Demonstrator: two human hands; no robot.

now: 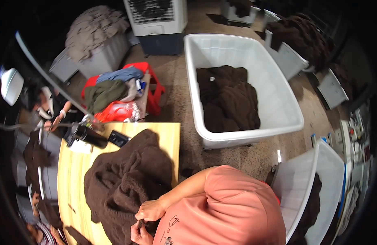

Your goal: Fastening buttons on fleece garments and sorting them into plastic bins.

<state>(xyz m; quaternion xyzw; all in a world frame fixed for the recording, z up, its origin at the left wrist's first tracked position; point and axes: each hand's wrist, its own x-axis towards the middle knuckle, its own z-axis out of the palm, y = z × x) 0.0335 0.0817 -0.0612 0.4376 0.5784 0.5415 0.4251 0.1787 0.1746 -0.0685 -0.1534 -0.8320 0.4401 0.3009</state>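
A dark brown fleece cloth, seemingly a garment (pixel 125 179), lies bunched over the wooden table (pixel 72 163). At its near edge, close to my body, both of my hands are closed on the fabric. My right hand (pixel 151 210) pinches a fold from above. Just below it, my left hand (pixel 140 234) grips the same small part of the cloth, fingers curled. A small bit of dark fabric shows between the two hands; its detail is too small to make out.
A black bottle (pixel 89 136) and a phone (pixel 119 138) are at the table's far edge. Beyond stand a red stool (pixel 153 90) piled with clothes, a large white bin (pixel 245 134) holding brown cloth, and an air cooler (pixel 157 30). Co-workers sit at left.
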